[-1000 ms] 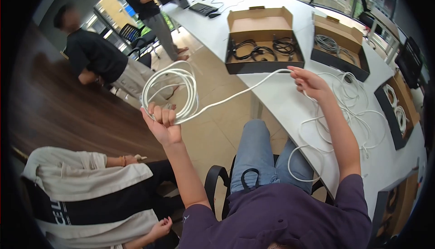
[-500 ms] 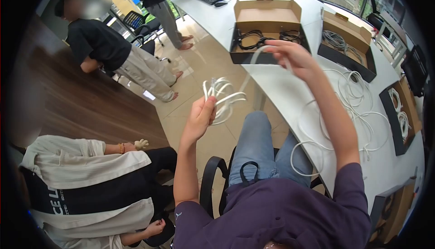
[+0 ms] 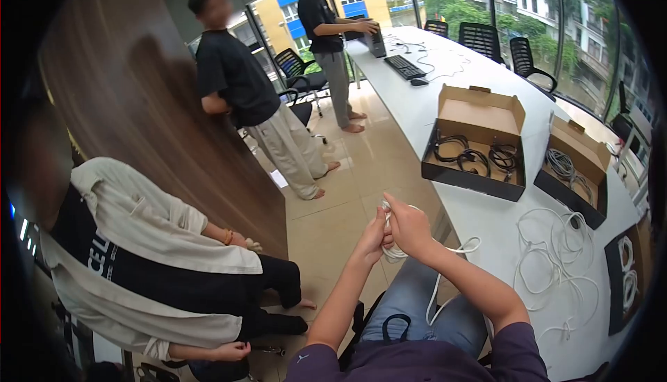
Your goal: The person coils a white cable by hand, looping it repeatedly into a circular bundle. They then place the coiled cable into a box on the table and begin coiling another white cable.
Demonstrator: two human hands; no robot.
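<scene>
my left hand (image 3: 374, 237) and right hand (image 3: 411, 229) together, both clamped on a kinda bunched cable (image 3: 394, 253), just off the near edge of the table (image 3: 479, 223), slack drooping over my jeans (image 3: 406, 297), box (image 3: 472, 182) sitting by that same edge

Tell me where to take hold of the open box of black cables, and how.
Probably best by its two short end walls, coming from the wearer's side: the box is wide and shallow, and its raised lid stands at the far edge, a poor handle if it flexes. Keep the box level, since the black cables lie in its open tray.
</scene>
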